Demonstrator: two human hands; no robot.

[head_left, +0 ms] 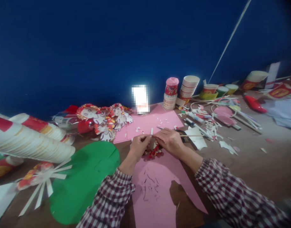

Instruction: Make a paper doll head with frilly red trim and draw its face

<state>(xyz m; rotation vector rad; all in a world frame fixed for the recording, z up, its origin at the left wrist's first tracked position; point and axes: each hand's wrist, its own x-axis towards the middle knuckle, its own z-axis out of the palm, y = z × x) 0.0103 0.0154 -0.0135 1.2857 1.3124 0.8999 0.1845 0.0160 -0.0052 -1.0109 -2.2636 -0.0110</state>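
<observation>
In the middle of the head view, my left hand (138, 146) pinches a cut paper cup (152, 145) with a fringe of red and yellow curls, its fingers at a white strip (152, 130). My right hand (169, 141) is closed against the same piece, fingertips meeting the left ones. From it a thin wooden stick (194, 136) sticks out to the right. Black-handled scissors (182, 133) lie partly hidden behind the right hand. Below the hands is pink paper (148, 171) with dark pen marks and a cut-out gap.
Stacked paper cups (28, 139) lie at left beside a green paper shape (88, 177) and a cup cut into strips (41, 177). Finished paper figures (102, 118) sit at the back. More cups (189, 87), markers (195, 125) and paper scraps (213, 129) spread along the right.
</observation>
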